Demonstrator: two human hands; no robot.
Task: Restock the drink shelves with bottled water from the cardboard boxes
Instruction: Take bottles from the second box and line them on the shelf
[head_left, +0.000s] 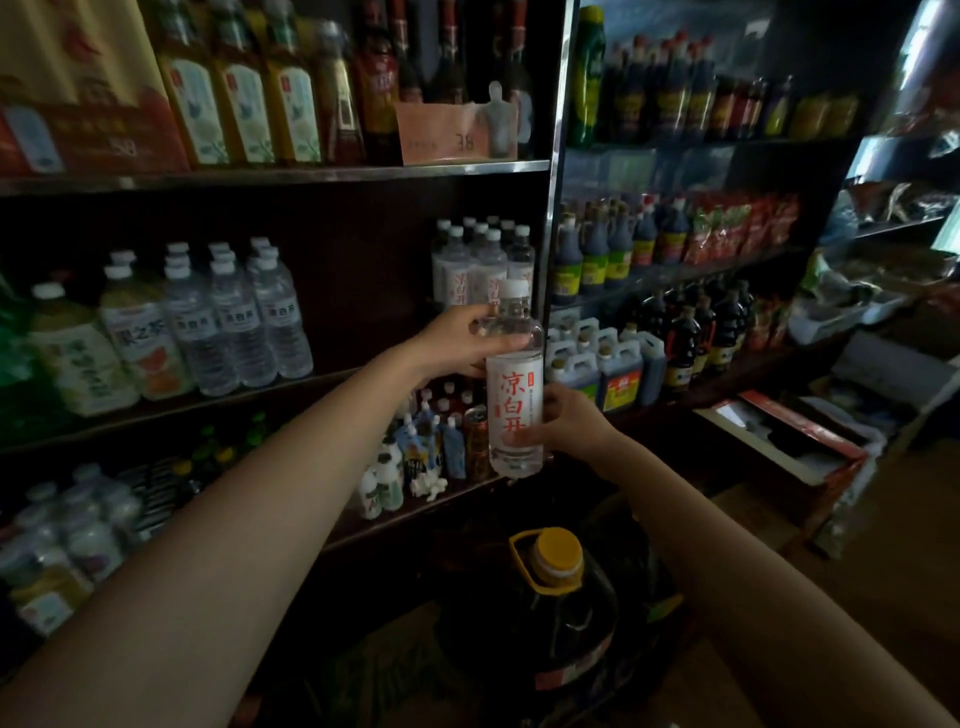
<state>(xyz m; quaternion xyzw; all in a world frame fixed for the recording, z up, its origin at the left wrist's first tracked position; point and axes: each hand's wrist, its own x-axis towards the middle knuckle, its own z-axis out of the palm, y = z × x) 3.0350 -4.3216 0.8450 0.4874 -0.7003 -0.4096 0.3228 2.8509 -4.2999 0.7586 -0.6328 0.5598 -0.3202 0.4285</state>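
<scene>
A clear water bottle (515, 387) with a white cap and a white label in red characters stands upright in the air in front of the middle shelf (337, 375). My left hand (462, 340) grips its upper body just under the neck. My right hand (566, 423) holds its lower part from the right. Right behind it, at the shelf's right end, stands a cluster of several matching bottles (480, 262). A second group of clear water bottles (234, 317) stands further left on the same shelf.
A large dark oil jug (558, 597) with a yellow cap stands on the floor below my hands. Open cardboard boxes (789, 431) lie on the floor at right. Small drinks and cans (441, 447) fill the lower shelf. Sauce bottles (675, 332) crowd the right-hand rack.
</scene>
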